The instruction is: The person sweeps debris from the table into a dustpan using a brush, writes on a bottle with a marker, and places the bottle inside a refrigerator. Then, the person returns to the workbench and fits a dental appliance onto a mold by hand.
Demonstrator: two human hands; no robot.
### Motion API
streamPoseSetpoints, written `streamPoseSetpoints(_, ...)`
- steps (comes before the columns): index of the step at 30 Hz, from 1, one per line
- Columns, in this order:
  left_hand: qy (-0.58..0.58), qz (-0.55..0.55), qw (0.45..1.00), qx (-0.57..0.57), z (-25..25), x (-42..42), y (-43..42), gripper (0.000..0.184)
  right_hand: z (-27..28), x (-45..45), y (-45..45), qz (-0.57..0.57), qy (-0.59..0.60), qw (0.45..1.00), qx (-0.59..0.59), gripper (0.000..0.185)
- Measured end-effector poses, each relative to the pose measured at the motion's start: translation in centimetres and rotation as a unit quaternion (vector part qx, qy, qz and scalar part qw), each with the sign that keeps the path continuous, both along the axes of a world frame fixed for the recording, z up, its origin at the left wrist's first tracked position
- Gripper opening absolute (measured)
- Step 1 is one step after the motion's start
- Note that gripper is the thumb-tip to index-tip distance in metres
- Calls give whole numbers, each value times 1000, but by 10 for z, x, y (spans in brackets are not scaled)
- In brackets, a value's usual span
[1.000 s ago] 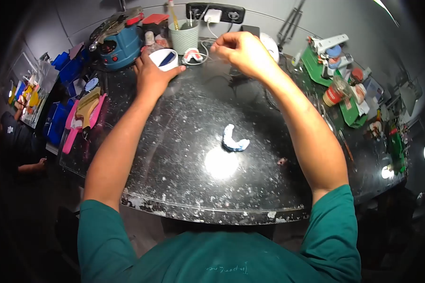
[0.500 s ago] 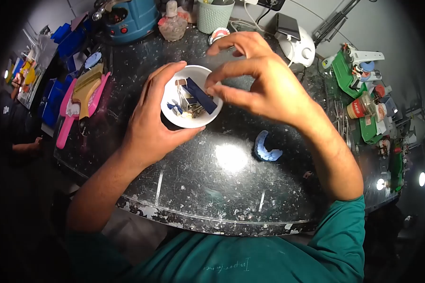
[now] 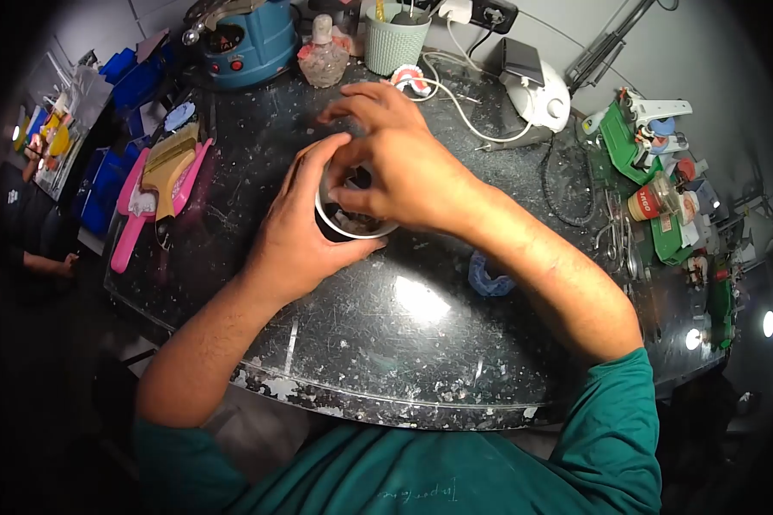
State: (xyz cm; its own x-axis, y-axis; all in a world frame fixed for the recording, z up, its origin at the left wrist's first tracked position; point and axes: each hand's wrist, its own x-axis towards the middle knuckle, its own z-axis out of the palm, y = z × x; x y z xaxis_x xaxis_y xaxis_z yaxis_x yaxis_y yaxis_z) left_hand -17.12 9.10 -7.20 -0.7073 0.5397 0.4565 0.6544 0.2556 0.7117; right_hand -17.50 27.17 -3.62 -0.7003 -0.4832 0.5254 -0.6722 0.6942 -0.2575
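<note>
A white cup point(image 3: 352, 233) stands near the middle of the dark bench, with my left hand point(image 3: 294, 236) wrapped round its left side. Over its opening is my right hand point(image 3: 408, 172), thumb and index finger curled into a pinch inside the rim. Whatever sits between those fingertips is hidden. My right hand covers most of the cup's contents; only dark and pale bits show. A blue horseshoe-shaped dental piece point(image 3: 489, 276) lies on the bench, partly under my right forearm.
A pink dustpan point(image 3: 129, 236) with a brush point(image 3: 167, 167) lies left. Behind stand a blue machine point(image 3: 253, 56), a glass bottle point(image 3: 323, 64), a pale green pot point(image 3: 395, 43) and a dental model point(image 3: 410, 80). White cable point(image 3: 468, 120) crosses the back; green trays point(image 3: 623, 142) and metal tools point(image 3: 614, 236) lie right.
My right hand has moved left and down into the cup. The cup appears slightly lower and more covered. The whole view has shifted a little.
</note>
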Motion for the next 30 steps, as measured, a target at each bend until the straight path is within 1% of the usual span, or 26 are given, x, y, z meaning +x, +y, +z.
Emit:
streamPoseSetpoints(1, 6, 5, 1000, -5, 1, 0, -1, 100, 4, 3, 4, -14, -38, 999, -25, 16)
streamPoseSetpoints(2, -12, 4, 1000, -3, 1, -1, 0, 100, 8, 6, 6, -27, -75, 996, -49, 15)
streamPoseSetpoints(3, -30, 4, 1000, -3, 0, -2, -1, 100, 6, 4, 10, -28, -84, 995, -43, 15)
streamPoseSetpoints(4, -47, 5, 999, -3, -2, -2, -1, 101, 4, 4, 9, -32, -71, 997, -12, 16)
streamPoseSetpoints(8, -28, 13, 999, 16, -7, 0, 1, 99, -5, 0, -7, -44, -12, 993, 109, 23)
streamPoseSetpoints(10, -47, 10, 999, 11, -5, 2, 2, 99, -18, -8, -10, -70, 29, 994, 74, 22)
streamPoseSetpoints(11, -55, -10, 998, 11, -5, 0, 1, 98, -18, -7, -3, -67, -18, 997, 26, 21)
streamPoseSetpoints(13, -81, -13, 997, 9, -13, -5, 1, 99, -3, 1, 8, -51, -103, 991, -73, 19)
streamPoseSetpoints(14, -93, -10, 996, 7, -13, -6, 1, 99, 2, 8, 15, -44, -89, 987, -124, 15)
streamPoseSetpoints(15, -105, -3, 994, -15, -5, -3, 1, 104, 12, 13, 22, -32, -133, 975, -177, 15)
streamPoseSetpoints(16, -34, 28, 999, -28, -3, -2, 0, 105, 20, 19, 30, -21, -176, 957, -229, 14)
streamPoseSetpoints(17, 39, 56, 997, -38, -5, -3, -2, 107, 21, 23, 39, -9, -170, 953, -249, 14)
streamPoseSetpoints(18, 111, 81, 990, -43, -5, -3, -2, 109, 24, 31, 46, 9, -219, 926, -307, 14)
streamPoseSetpoints(19, 158, 114, 979, -53, 5, 4, -3, 112, 26, 40, 54, 26, -266, 893, -363, 14)
streamPoseSetpoints(20, 244, 129, 960, -37, 16, 13, 2, 98, 27, 50, 64, 42, -311, 852, -418, 15)
streamPoseSetpoints(21, 269, 122, 955, -37, 23, 26, 8, 85, 27, 60, 76, 32, -322, 843, -429, 16)
streamPoseSetpoints(22, 293, 117, 948, -37, 29, 41, 15, 73, 27, 73, 86, 25, -345, 822, -452, 18)
streamPoseSetpoints(23, 275, 82, 957, -30, 34, 57, 27, 44, 25, 86, 97, 4, -335, 830, -446, 19)
streamPoseSetpoints(24, 203, 52, 976, -56, 33, 72, 39, 37, 24, 99, 109, -14, -325, 837, -439, 20)
streamPoseSetpoints(25, 84, 49, 989, -116, 32, 86, 52, 37, 21, 109, 121, -49, -328, 839, -432, 19)
streamPoseSetpoints(26, -36, 45, 983, -177, 31, 101, 64, 39, 15, 117, 131, -59, -335, 826, -450, 19)
streamPoseSetpoints(27, -50, 82, 976, -197, 30, 114, 77, 49, 10, 127, 140, -59, -330, 818, -467, 19)
streamPoseSetpoints(28, -30, 77, 974, -212, 21, 114, 87, 54, 6, 135, 148, -57, -324, 812, -482, 20)
streamPoseSetpoints(30, 35, 80, 971, -222, 10, 117, 105, 53, 0, 150, 158, -48, -316, 803, -503, 21)
